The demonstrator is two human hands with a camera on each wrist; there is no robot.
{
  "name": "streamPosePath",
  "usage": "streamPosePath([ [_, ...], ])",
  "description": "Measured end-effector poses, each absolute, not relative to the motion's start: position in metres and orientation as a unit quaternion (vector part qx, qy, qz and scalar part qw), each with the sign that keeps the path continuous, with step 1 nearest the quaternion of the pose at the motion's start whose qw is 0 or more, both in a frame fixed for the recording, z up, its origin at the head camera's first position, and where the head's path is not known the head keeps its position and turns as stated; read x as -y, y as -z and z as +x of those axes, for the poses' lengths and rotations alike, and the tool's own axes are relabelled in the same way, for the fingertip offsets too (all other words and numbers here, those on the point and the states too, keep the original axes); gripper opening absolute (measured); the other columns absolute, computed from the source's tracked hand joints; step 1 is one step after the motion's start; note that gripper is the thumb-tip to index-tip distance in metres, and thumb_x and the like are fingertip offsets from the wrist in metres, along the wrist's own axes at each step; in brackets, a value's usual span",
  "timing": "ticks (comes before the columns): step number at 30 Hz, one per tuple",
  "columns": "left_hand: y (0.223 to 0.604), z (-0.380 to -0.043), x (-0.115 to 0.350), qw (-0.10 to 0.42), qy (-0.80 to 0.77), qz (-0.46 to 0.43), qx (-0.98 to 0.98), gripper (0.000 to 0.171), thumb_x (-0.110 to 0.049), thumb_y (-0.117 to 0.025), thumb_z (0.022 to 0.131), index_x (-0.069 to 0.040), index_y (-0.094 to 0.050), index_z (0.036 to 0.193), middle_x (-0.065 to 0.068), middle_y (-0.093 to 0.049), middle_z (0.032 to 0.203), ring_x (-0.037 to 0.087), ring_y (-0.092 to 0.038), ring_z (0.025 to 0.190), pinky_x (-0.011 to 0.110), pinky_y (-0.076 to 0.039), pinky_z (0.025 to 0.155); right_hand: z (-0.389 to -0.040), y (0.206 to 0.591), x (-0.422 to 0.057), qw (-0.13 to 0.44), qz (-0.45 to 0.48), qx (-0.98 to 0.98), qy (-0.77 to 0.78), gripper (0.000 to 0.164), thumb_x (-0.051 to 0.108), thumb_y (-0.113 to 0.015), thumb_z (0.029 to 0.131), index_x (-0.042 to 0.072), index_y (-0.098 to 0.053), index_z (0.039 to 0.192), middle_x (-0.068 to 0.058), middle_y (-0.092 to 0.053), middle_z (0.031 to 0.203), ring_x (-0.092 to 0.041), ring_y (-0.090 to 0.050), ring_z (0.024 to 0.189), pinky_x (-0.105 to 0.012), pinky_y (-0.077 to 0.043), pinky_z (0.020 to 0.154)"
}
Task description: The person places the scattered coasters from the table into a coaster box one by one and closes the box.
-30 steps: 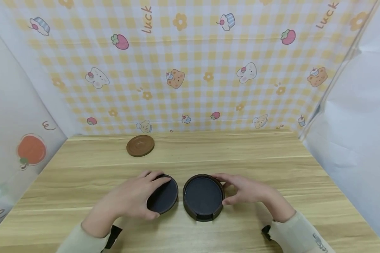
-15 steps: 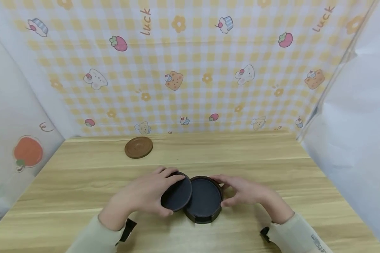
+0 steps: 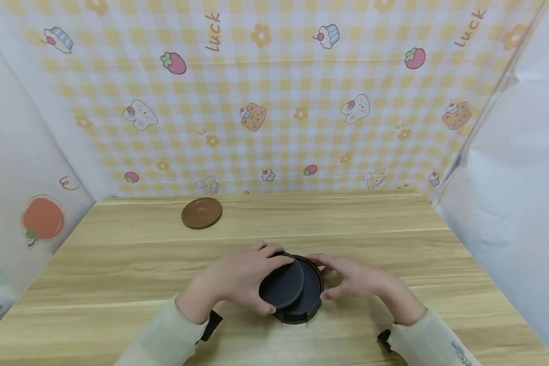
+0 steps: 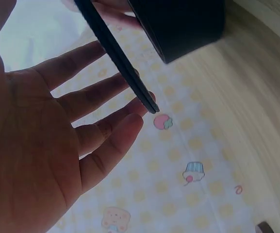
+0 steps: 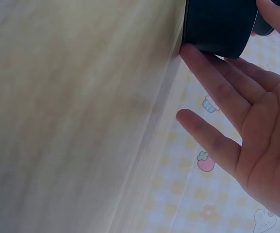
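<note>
My left hand (image 3: 238, 277) grips a round black coaster (image 3: 281, 284) by its rim, thumb at the front and fingers at the far side. In the head view the coaster overlaps the left part of a round black coaster holder (image 3: 295, 317). Inside the holder lies another dark disc (image 3: 312, 287). Seen edge-on in the left wrist view, the held coaster (image 4: 118, 56) is thin and tilted beside the holder (image 4: 183, 26). My right hand (image 3: 352, 277) holds the holder's right side between thumb and fingers. Its fingertips touch the holder's wall (image 5: 220, 26) in the right wrist view.
A brown round wooden coaster (image 3: 202, 213) lies at the back left of the wooden table (image 3: 370, 229). Behind the table hangs a yellow checked cloth (image 3: 283, 81). White sheeting (image 3: 503, 168) closes off the right side.
My left hand has carried its coaster rightward, from beside the holder to partly over it. The right hand and the holder have stayed in place.
</note>
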State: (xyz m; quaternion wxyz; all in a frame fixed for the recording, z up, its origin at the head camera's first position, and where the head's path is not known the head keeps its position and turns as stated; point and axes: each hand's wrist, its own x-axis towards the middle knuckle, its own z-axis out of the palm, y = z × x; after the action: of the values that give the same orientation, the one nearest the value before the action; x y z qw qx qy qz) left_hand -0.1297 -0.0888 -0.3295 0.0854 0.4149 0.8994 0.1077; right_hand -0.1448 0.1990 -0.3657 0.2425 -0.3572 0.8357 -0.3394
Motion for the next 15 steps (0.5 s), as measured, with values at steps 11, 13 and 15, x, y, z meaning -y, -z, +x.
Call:
streamPosePath([
  [11, 0.331, -0.137, 0.060, 0.127, -0.097, 0.432, -0.888, 0.087, -0.051, -0.078, 0.074, -0.026, -0.044, 0.150, 0.001, -0.045, 0.149, 0.018, -0.046, 0.125, 0.031, -0.050, 0.094, -0.146, 0.368, -0.200, 0.246, -0.350, -0.835, 0.347, 0.077, 0.029, -0.073, 0.091, 0.014, -0.032, 0.155, -0.006, -0.050, 0.149, -0.022, -0.059, 0.122, -0.047, -0.043, 0.106],
  [13, 0.332, -0.138, 0.057, 0.127, -0.093, 0.434, -0.887, 0.087, -0.051, -0.078, 0.074, -0.026, -0.044, 0.150, 0.001, -0.044, 0.151, 0.018, -0.045, 0.126, 0.031, -0.050, 0.095, -0.146, 0.368, -0.200, 0.249, -0.349, -0.833, 0.350, 0.078, 0.030, -0.073, 0.091, 0.014, -0.032, 0.155, -0.005, -0.050, 0.149, -0.022, -0.059, 0.123, -0.047, -0.043, 0.106],
  [15, 0.333, -0.139, 0.056, 0.128, -0.088, 0.434, -0.888, 0.087, -0.051, -0.078, 0.074, -0.026, -0.043, 0.150, 0.001, -0.044, 0.151, 0.018, -0.045, 0.127, 0.031, -0.050, 0.095, -0.147, 0.369, -0.199, 0.251, -0.348, -0.832, 0.352, 0.078, 0.030, -0.073, 0.090, 0.014, -0.033, 0.155, -0.004, -0.050, 0.149, -0.023, -0.058, 0.124, -0.047, -0.043, 0.106],
])
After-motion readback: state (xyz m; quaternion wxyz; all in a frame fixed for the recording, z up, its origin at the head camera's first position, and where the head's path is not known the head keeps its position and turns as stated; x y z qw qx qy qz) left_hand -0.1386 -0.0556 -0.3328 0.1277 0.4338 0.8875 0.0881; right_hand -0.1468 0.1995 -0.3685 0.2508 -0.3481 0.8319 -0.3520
